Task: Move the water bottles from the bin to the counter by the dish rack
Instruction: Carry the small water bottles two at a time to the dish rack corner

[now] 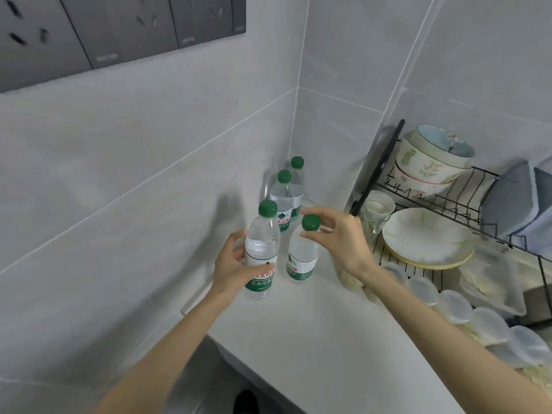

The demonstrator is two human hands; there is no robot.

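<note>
Several clear water bottles with green caps and green labels stand on the white counter (313, 333) in the corner. Two stand at the back by the wall, one (296, 186) behind the other (282, 201). My left hand (231, 264) is wrapped around the body of a nearer bottle (261, 252), which is upright near the counter's left edge. My right hand (340, 234) pinches the neck just below the cap of another bottle (303, 258), which stands beside it. The bin is out of view.
A black wire dish rack (442, 204) stands to the right with stacked bowls (430, 162), plates (427, 240), a glass (376, 210) and clear plastic lids (466, 309). Tiled walls close the corner on the left and behind. The counter drops off at its left edge.
</note>
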